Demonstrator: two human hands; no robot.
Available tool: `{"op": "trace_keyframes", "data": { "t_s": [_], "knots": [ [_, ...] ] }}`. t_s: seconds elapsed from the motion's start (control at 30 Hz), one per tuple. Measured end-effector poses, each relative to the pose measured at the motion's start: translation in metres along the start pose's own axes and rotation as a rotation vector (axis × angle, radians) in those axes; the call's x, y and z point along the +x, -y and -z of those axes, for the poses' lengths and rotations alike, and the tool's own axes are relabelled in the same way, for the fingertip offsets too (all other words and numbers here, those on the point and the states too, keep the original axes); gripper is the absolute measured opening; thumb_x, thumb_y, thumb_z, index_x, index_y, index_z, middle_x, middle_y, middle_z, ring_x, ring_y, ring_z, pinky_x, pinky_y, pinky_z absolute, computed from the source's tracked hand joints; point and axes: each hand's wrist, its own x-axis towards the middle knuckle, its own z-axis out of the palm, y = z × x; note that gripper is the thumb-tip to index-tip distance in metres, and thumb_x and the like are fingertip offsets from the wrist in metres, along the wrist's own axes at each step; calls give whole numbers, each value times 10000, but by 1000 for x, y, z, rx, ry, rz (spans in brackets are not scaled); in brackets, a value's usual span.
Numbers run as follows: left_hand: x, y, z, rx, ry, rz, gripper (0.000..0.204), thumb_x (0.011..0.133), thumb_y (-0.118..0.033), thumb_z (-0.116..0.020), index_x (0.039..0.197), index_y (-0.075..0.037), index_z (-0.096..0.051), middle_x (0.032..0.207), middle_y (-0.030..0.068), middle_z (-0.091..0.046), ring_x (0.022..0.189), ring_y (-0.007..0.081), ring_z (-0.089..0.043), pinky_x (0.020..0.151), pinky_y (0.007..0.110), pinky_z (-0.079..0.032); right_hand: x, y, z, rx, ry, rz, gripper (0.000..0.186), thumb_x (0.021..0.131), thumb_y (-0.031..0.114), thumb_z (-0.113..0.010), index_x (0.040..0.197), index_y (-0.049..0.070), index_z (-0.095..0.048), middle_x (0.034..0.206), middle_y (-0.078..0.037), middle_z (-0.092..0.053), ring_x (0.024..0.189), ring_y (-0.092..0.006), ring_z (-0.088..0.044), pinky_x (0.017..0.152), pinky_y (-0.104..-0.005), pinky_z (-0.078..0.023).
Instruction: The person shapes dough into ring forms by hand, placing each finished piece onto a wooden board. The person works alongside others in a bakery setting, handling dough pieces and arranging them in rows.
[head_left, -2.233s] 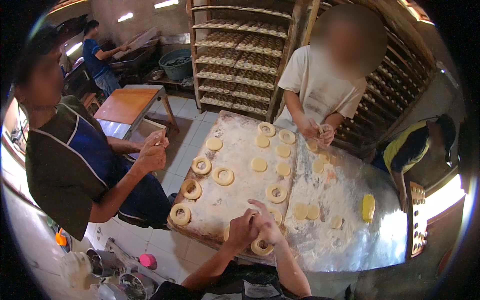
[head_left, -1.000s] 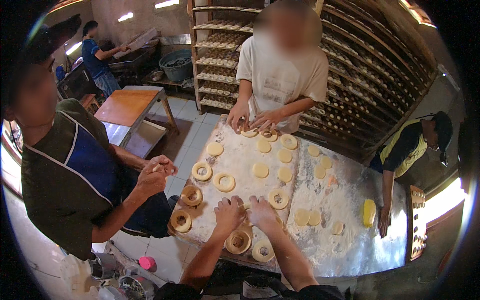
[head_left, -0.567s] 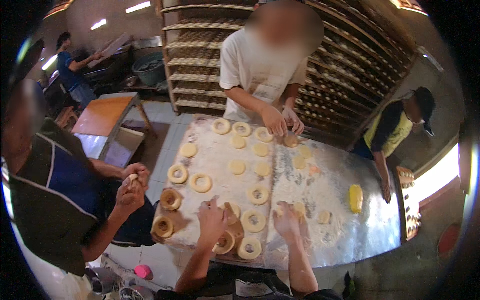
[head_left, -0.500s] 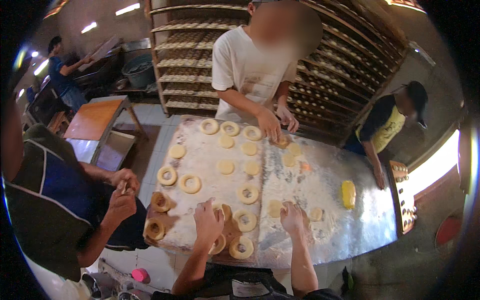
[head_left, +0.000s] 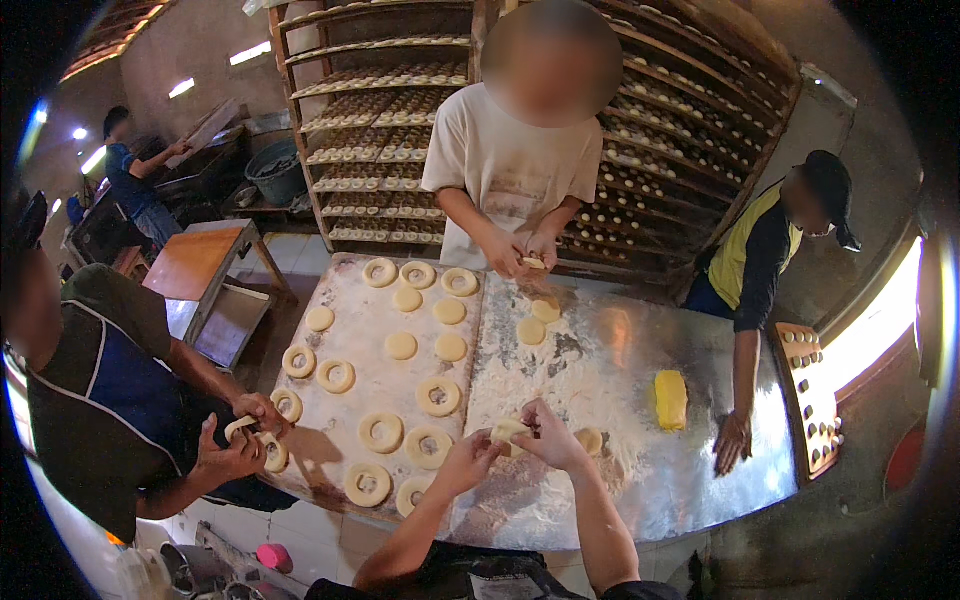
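Observation:
My left hand (head_left: 475,458) and my right hand (head_left: 548,438) meet over the floured metal part of the table, pinching a pale piece of dough (head_left: 510,428) between their fingers. A flat dough round (head_left: 589,441) lies beside my right hand. To the left, a floured board (head_left: 330,400) carries several dough rings (head_left: 381,431) and dough discs (head_left: 401,346). Further right on the metal sits a yellow block (head_left: 670,400).
A person (head_left: 510,180) opposite holds dough. Another person (head_left: 120,400) at left handles a ring. A person (head_left: 745,240) at right rests a hand on the metal (head_left: 750,500) beside a wooden tray (head_left: 805,365). Behind are tray racks (head_left: 380,120), a small table (head_left: 200,250) and a distant person (head_left: 140,185).
My hands have left the board's dough rings and come together around dough over the metal. The left person's hands moved down to a ring. The view has shifted.

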Motion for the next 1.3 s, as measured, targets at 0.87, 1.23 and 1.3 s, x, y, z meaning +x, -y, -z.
{"op": "trace_keyframes", "data": {
  "t_s": [0.87,1.23,1.3],
  "knots": [
    [-38,-60,-128,-702,-441,-194,410,878,27,-527,1275,-55,-466,848,50,-562,769,167,-560,708,345,-466,-79,-7,53,1494,294,-133,547,899,210,-635,1376,97,-392,985,-147,-695,913,-261,-676,843,-323,-494],
    [-54,-45,-116,94,-533,-127,230,1019,-255,-479,1191,-108,-525,660,165,-631,610,431,-631,522,472,-470,-82,7,3,724,177,133,625,977,610,-442,1392,146,-389,901,-120,-648,712,-224,-640,644,-356,-534],
    [-52,-44,-106,19,-636,-289,205,1020,-255,-487,1142,-102,-548,669,158,-633,612,410,-641,522,458,-472,-71,5,-7,1742,622,404,575,987,545,-436,1389,138,-376,879,-121,-624,652,-206,-602,589,-369,-516]
  ]
}}
